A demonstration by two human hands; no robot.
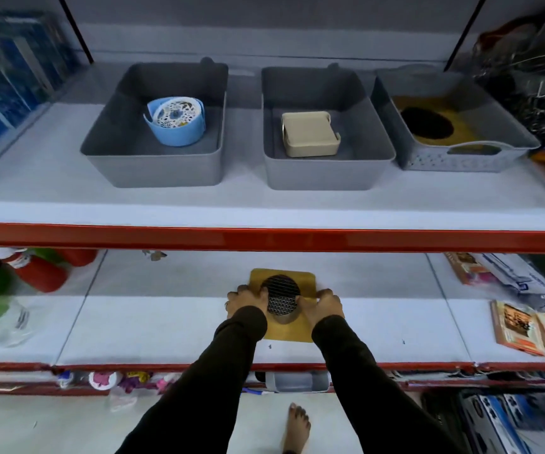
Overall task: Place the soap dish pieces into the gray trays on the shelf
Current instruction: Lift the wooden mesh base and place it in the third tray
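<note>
Soap dish pieces, that is what both hands are working on down on the lower shelf (133, 322). Up above, the upper shelf (68, 204) is carrying three gray trays in a row: the left tray (107, 165) is holding a round blue dish (176, 126), the middle tray (297, 172) a square beige one (310, 134), and the right tray (454, 158) a yellow plate with a dark round centre (428, 122).

Down below, the yellow plate (284, 332) is lying flat on the lower shelf, and the dark round grille (281, 298) is tilting up out of its hole. The pieces are sitting directly between the two hands, equally near to each, with the trays well above and beyond them (the right tray looks the natural match, though that is a judgement).

The left hand (244, 303) is curling its fingers over the plate's left edge, gripping it. The right hand (325, 306) is pinching near the grille's right rim, fingers closed together; whether it is holding the grille or the plate I cannot tell. Both sleeved forearms are reaching straight forward, wrists level.
</note>
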